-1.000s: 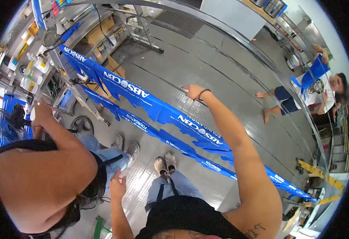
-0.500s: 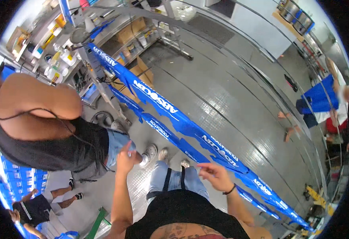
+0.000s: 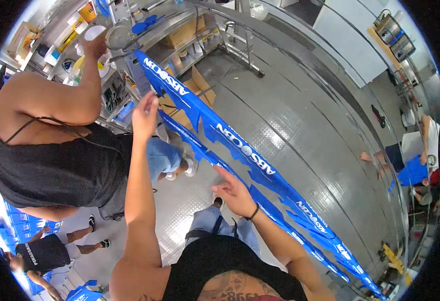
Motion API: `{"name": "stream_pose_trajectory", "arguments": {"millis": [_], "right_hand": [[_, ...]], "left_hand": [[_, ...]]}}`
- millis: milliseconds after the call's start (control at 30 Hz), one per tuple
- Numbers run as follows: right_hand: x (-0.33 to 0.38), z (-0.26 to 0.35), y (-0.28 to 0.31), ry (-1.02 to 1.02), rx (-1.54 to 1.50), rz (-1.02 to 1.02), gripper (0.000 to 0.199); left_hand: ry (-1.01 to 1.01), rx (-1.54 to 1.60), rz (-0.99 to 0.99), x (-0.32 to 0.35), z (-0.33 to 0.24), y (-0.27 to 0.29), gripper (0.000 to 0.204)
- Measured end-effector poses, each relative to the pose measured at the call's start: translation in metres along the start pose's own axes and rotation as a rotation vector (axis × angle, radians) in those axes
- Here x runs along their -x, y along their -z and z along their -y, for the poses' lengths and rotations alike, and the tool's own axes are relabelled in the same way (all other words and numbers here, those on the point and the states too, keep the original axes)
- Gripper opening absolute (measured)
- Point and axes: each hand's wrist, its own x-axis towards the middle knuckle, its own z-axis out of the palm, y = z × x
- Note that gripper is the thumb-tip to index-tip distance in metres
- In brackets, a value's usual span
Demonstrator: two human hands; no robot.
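Long blue printed plastic banner strips (image 3: 240,150): run diagonally from upper left to lower right, above the grey tiled floor (image 3: 290,115). Left hand (image 3: 144,113): at the strips' upper left part. Right hand (image 3: 235,193): just beside their middle. Person in black sleeveless top (image 3: 54,160): left. Metal shelving with cardboard boxes (image 3: 190,35): behind.

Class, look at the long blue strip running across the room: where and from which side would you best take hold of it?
Probably the long blue strip's smooth near edge, from the person's side: the far edge is torn ragged. The left hand already touches its upper end; the right hand is by its middle.
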Motion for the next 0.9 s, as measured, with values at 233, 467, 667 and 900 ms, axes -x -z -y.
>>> {"name": "stream_pose_trajectory", "arguments": {"millis": [233,467,667,900], "right_hand": [[-0.051,0.004,-0.034,0.006,0.166,-0.021,0.062],[0.017,-0.068,-0.012,-0.141,0.375,0.012,0.05],[0.058,-0.121,-0.013,-0.139,0.396,-0.086,0.048],[-0.011,-0.067,-0.054,0.044,0.263,-0.116,0.061]], "left_hand": [[-0.009,-0.035,0.033,-0.032,0.03,0.013,0.037],[-0.025,-0.255,0.455,0.117,0.075,0.021,0.034],[0.09,-0.215,0.463,0.161,0.078,0.042,0.038],[0.143,0.116,0.238,0.057,0.038,0.01,0.042]]}}
